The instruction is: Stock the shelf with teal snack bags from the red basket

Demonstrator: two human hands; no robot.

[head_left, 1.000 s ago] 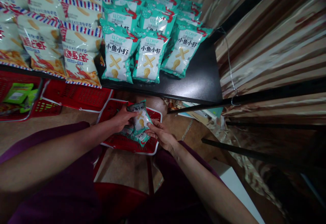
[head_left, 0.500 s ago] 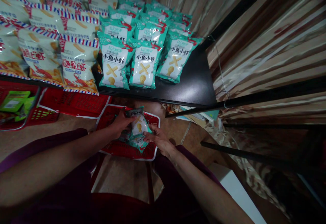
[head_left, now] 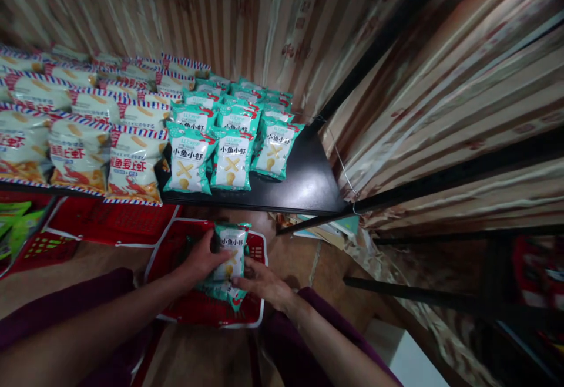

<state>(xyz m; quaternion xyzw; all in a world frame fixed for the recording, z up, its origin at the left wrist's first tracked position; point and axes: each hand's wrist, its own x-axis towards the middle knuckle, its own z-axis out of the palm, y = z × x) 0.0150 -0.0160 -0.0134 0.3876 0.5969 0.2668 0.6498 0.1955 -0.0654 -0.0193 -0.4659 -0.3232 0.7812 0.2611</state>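
Note:
Between my two hands I hold a teal and white snack bag point(head_left: 232, 250) upright over a red basket point(head_left: 185, 310). My left hand point(head_left: 206, 261) grips its left side, thumb across the front. My right hand point(head_left: 263, 282) closes on the lower right side. Below it, more teal snack bags point(head_left: 220, 290) lie in the basket, partly hidden by my hands. On the black shelf point(head_left: 304, 175) ahead, several matching teal bags point(head_left: 231, 161) stand in rows.
Left of the teal bags stand rows of white snack bags with striped edges point(head_left: 134, 161). Red baskets point(head_left: 117, 222) sit under the shelf, one with green packets point(head_left: 17, 228). Black metal bars point(head_left: 396, 193) and a striped curtain point(head_left: 440, 105) border the right. A white box point(head_left: 405, 354) is at lower right.
My head view has tilted up, so the shelf appears lower and further left. Both hands have raised the held snack bag a little from the bags in the basket.

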